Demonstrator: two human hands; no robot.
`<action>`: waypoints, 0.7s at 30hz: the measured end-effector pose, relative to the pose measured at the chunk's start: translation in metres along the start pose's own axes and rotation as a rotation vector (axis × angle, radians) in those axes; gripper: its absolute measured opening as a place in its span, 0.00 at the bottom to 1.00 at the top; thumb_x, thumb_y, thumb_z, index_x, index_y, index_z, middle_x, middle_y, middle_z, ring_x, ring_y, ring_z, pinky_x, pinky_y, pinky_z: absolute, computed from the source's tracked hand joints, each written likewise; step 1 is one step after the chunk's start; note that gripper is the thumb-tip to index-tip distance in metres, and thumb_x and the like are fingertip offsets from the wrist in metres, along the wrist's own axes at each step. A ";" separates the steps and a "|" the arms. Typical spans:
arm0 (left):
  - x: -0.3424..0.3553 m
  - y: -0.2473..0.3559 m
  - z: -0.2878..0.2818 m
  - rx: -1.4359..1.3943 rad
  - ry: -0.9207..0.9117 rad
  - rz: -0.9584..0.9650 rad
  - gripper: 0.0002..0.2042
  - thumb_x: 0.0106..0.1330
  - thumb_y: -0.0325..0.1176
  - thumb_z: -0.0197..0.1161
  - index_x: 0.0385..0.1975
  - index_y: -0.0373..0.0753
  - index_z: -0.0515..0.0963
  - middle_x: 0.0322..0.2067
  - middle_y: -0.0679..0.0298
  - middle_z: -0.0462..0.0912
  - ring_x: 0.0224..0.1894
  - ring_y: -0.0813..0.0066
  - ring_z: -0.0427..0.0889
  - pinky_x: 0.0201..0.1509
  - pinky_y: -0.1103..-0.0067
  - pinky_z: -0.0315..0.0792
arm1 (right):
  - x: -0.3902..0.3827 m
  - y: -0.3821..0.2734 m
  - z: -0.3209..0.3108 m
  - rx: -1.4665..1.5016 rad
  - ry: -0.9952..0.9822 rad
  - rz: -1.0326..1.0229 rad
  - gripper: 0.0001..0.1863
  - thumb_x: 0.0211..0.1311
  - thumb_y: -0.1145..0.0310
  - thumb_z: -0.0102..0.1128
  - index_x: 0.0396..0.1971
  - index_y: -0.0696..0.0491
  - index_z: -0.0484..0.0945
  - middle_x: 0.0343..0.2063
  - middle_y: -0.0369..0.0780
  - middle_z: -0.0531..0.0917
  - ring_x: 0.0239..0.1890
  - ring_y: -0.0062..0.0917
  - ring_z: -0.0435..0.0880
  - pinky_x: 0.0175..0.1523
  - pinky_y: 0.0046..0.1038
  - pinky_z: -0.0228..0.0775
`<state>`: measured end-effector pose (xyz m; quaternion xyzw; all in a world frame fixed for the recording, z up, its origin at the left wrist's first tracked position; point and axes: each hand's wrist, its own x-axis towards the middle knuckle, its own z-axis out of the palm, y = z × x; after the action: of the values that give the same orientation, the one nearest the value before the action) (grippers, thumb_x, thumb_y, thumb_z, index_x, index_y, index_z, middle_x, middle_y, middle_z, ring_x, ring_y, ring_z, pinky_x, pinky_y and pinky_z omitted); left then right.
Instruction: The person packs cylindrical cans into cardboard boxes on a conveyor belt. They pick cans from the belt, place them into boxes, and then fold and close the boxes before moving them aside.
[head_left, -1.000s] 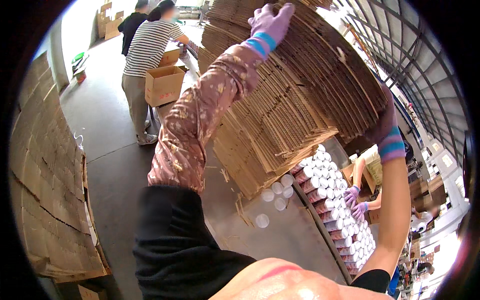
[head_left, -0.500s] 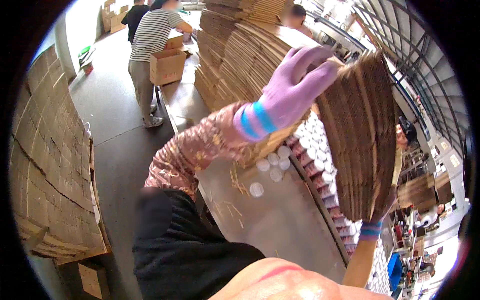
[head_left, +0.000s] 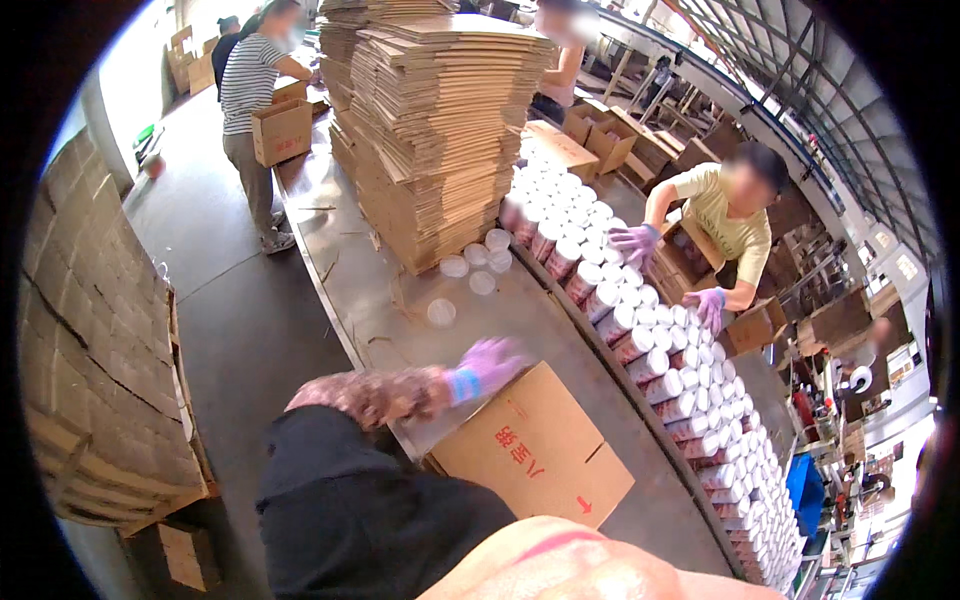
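My left hand [head_left: 490,368], in a purple glove with blue cuff bands, is just above the far left edge of a flattened brown carton [head_left: 540,450]. Its fingers are blurred but look stretched out, with nothing held in them. The carton lies on the metal table [head_left: 470,345] close to my body, with red print on its upper face. More flat cardboard seems to lie under it, though how much is hidden. My right hand is out of the picture.
A tall stack of flattened cartons [head_left: 430,130] stands farther up the table, with clear round lids [head_left: 441,312] beside it. Rows of white-topped cans [head_left: 640,340] run along a rail at right. A co-worker in yellow [head_left: 735,215] reaches over them. Cardboard stacks [head_left: 110,340] stand at left.
The thick bundle of flat cartons that was raised between both hands is down on the table. My left hand has let go and dropped lower; my right hand has left the picture.
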<state>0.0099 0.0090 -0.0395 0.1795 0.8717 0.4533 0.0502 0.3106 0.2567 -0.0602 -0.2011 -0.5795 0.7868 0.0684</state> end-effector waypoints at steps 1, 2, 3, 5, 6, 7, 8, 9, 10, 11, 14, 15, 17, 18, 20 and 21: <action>0.018 0.040 0.002 -0.002 0.069 0.246 0.22 0.55 0.44 0.56 0.45 0.36 0.71 0.37 0.53 0.77 0.41 0.58 0.76 0.47 0.68 0.68 | 0.007 -0.008 -0.003 0.058 0.167 0.059 0.56 0.31 0.62 0.72 0.60 0.58 0.44 0.57 0.45 0.57 0.57 0.35 0.60 0.59 0.36 0.55; 0.033 0.041 0.022 0.098 0.241 0.668 0.21 0.52 0.41 0.59 0.45 0.37 0.72 0.38 0.53 0.77 0.42 0.57 0.75 0.47 0.68 0.69 | 0.022 -0.017 0.001 0.111 0.292 0.136 0.56 0.32 0.61 0.72 0.60 0.59 0.44 0.58 0.46 0.56 0.58 0.36 0.60 0.59 0.36 0.54; 0.041 0.077 0.029 0.111 -0.090 0.698 0.22 0.52 0.42 0.60 0.45 0.37 0.72 0.39 0.54 0.76 0.44 0.57 0.74 0.49 0.68 0.69 | 0.034 -0.026 0.000 0.156 0.453 0.184 0.56 0.33 0.59 0.72 0.60 0.59 0.44 0.58 0.47 0.55 0.58 0.37 0.60 0.60 0.36 0.54; 0.055 0.104 0.072 0.264 -0.402 0.746 0.32 0.45 0.53 0.62 0.48 0.39 0.70 0.46 0.55 0.73 0.51 0.57 0.69 0.55 0.68 0.63 | 0.067 -0.007 0.006 -0.163 0.245 0.077 0.57 0.36 0.52 0.70 0.60 0.62 0.43 0.59 0.50 0.52 0.59 0.39 0.57 0.61 0.36 0.51; 0.050 0.097 0.098 0.452 -0.445 0.640 0.37 0.41 0.60 0.63 0.48 0.39 0.70 0.50 0.56 0.70 0.56 0.58 0.64 0.57 0.70 0.60 | 0.074 0.008 0.007 -0.401 0.296 0.057 0.58 0.36 0.51 0.70 0.60 0.63 0.42 0.59 0.51 0.52 0.60 0.39 0.56 0.62 0.35 0.51; 0.055 0.055 0.124 0.364 -0.819 0.394 0.41 0.38 0.64 0.62 0.50 0.40 0.68 0.49 0.56 0.71 0.55 0.59 0.66 0.57 0.70 0.61 | 0.076 0.023 0.027 -0.644 0.299 0.031 0.58 0.36 0.50 0.70 0.60 0.63 0.42 0.59 0.52 0.51 0.60 0.38 0.55 0.62 0.34 0.50; 0.055 0.099 0.121 0.649 -1.162 0.373 0.43 0.38 0.65 0.61 0.52 0.39 0.66 0.47 0.55 0.73 0.52 0.58 0.70 0.53 0.69 0.64 | 0.078 0.025 0.019 -0.893 0.425 0.001 0.59 0.36 0.49 0.70 0.60 0.64 0.42 0.59 0.53 0.51 0.61 0.38 0.54 0.63 0.33 0.49; 0.052 0.091 0.120 0.652 -1.170 0.383 0.43 0.39 0.66 0.60 0.51 0.38 0.65 0.44 0.56 0.76 0.48 0.59 0.73 0.49 0.69 0.67 | 0.077 0.029 0.022 -0.892 0.404 -0.003 0.59 0.36 0.49 0.70 0.60 0.65 0.41 0.59 0.53 0.51 0.61 0.38 0.53 0.63 0.33 0.48; 0.041 0.096 0.123 0.631 -0.959 0.495 0.41 0.38 0.65 0.61 0.46 0.36 0.68 0.41 0.56 0.76 0.46 0.59 0.74 0.47 0.68 0.69 | 0.072 0.032 0.012 -0.889 0.446 0.005 0.59 0.36 0.50 0.71 0.59 0.66 0.41 0.59 0.53 0.51 0.61 0.37 0.52 0.63 0.33 0.48; 0.030 0.104 0.115 0.658 -0.877 0.582 0.40 0.39 0.65 0.61 0.44 0.35 0.68 0.39 0.55 0.77 0.44 0.59 0.75 0.46 0.67 0.69 | 0.070 0.036 0.010 -0.866 0.458 0.001 0.59 0.36 0.50 0.71 0.59 0.66 0.41 0.59 0.53 0.50 0.61 0.37 0.51 0.64 0.33 0.47; 0.019 0.118 0.102 0.683 -0.777 0.698 0.37 0.41 0.63 0.61 0.42 0.35 0.68 0.37 0.54 0.76 0.42 0.60 0.77 0.44 0.66 0.70 | 0.057 0.045 0.015 -0.622 0.473 -0.080 0.59 0.35 0.53 0.72 0.59 0.66 0.41 0.59 0.53 0.50 0.61 0.37 0.52 0.64 0.33 0.46; 0.017 0.119 0.100 0.682 -0.775 0.712 0.37 0.42 0.62 0.61 0.42 0.35 0.68 0.36 0.54 0.76 0.41 0.60 0.77 0.44 0.66 0.70 | 0.054 0.045 0.025 -0.294 0.440 -0.124 0.59 0.34 0.54 0.73 0.59 0.66 0.41 0.59 0.53 0.49 0.61 0.37 0.52 0.64 0.34 0.46; 0.018 0.120 0.095 0.690 -0.801 0.737 0.32 0.45 0.58 0.60 0.41 0.35 0.70 0.36 0.54 0.77 0.39 0.59 0.78 0.41 0.66 0.71 | 0.055 0.052 0.026 -0.449 0.490 -0.122 0.58 0.35 0.53 0.72 0.59 0.66 0.42 0.59 0.53 0.50 0.61 0.38 0.52 0.64 0.34 0.46; 0.015 0.120 0.094 0.687 -0.817 0.749 0.29 0.46 0.56 0.60 0.40 0.36 0.70 0.35 0.54 0.77 0.39 0.59 0.78 0.40 0.66 0.72 | 0.054 0.059 0.023 -0.532 0.516 -0.115 0.58 0.36 0.53 0.72 0.59 0.66 0.42 0.58 0.54 0.50 0.61 0.39 0.52 0.64 0.35 0.46; -0.007 0.124 0.096 0.767 -0.934 0.872 0.23 0.47 0.50 0.60 0.35 0.37 0.73 0.30 0.55 0.79 0.35 0.59 0.79 0.36 0.66 0.73 | 0.055 0.066 0.016 -0.696 0.574 -0.108 0.58 0.36 0.52 0.71 0.59 0.66 0.42 0.58 0.54 0.51 0.61 0.40 0.52 0.64 0.35 0.46; -0.013 0.125 0.096 0.811 -0.986 0.941 0.20 0.47 0.47 0.60 0.33 0.37 0.75 0.28 0.55 0.79 0.34 0.58 0.80 0.34 0.66 0.73 | 0.055 0.066 0.013 -0.777 0.608 -0.108 0.57 0.37 0.52 0.71 0.59 0.66 0.43 0.58 0.54 0.51 0.61 0.40 0.52 0.64 0.36 0.46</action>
<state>0.0800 0.1442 0.0045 0.7136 0.6785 -0.0578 0.1644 0.2635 0.2435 -0.1320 -0.4016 -0.7934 0.4138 0.1949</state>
